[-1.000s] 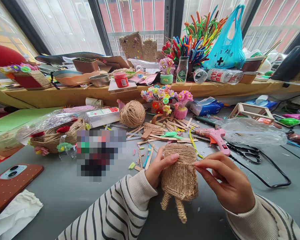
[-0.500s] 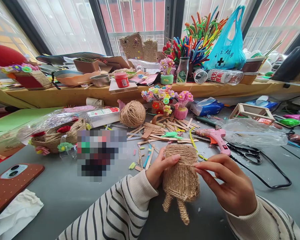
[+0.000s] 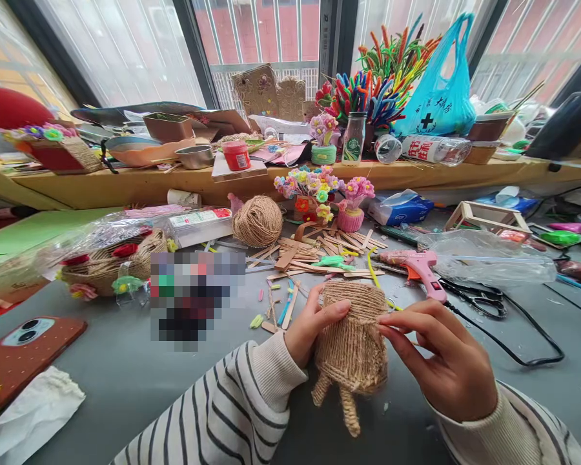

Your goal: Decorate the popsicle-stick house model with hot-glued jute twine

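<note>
Left hand (image 3: pixel 306 329): we're holding a brown, two-legged, twine-wrapped piece (image 3: pixel 352 352) | right hand (image 3: pixel 443 361): fingers sitting narrow at its right edge, hold unclear

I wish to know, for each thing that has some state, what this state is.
Left hand: gripping the twine-wrapped piece
Right hand: fingers at that piece's edge, pinch unclear
Twine-wrapped piece: held, two short legs pointing down
Twine ball: wound
Pink glue gun: lying on its side
Glass bottle: upright, capped
Tissue pack: open, tissue showing
Phone: camera side up
</note>
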{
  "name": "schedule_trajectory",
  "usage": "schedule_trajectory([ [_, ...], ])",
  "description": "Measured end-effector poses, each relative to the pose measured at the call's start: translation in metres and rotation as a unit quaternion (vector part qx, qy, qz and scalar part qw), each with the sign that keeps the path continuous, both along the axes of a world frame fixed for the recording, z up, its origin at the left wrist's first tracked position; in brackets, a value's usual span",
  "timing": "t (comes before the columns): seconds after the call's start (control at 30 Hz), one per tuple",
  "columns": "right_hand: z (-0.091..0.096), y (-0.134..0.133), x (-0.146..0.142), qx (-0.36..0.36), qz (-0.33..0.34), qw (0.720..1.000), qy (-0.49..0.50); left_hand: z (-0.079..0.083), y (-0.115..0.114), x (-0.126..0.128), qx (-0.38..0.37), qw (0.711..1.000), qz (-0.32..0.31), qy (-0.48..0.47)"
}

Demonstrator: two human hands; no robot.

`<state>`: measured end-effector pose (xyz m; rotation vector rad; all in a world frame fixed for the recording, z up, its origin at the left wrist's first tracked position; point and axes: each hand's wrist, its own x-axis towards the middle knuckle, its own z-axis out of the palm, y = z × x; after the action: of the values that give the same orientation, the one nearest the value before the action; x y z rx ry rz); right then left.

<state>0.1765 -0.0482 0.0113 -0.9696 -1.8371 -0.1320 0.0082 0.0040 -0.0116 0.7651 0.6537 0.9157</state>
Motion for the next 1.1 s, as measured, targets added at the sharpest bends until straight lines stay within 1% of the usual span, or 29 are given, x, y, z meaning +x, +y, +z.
schedule_trajectory([
  [0.2,0.002,0.001,-0.004,0.029,0.003,0.999,0.015,-0.001,0.0,0.001,0.003,1.0,-0.004,-0.012],
  [0.43,0.001,-0.001,-0.005,0.024,0.002,1.0,0.003,0.0,-0.001,0.001,0.006,1.0,-0.007,-0.011],
  [0.67,-0.005,-0.002,-0.002,0.02,0.049,0.998,-0.024,0.0,-0.001,0.0,0.006,1.0,-0.005,-0.007],
  [0.87,-0.004,-0.001,0.0,0.022,0.057,0.997,-0.038,-0.002,0.0,0.001,0.003,1.0,-0.001,-0.012],
  [0.97,-0.003,-0.001,-0.001,0.023,0.058,0.997,-0.038,0.001,-0.002,0.001,0.0,1.0,-0.003,-0.007],
  [1.1,-0.004,-0.001,-0.001,0.024,0.059,0.997,-0.038,0.01,-0.005,0.001,0.0,1.0,0.001,-0.004],
])
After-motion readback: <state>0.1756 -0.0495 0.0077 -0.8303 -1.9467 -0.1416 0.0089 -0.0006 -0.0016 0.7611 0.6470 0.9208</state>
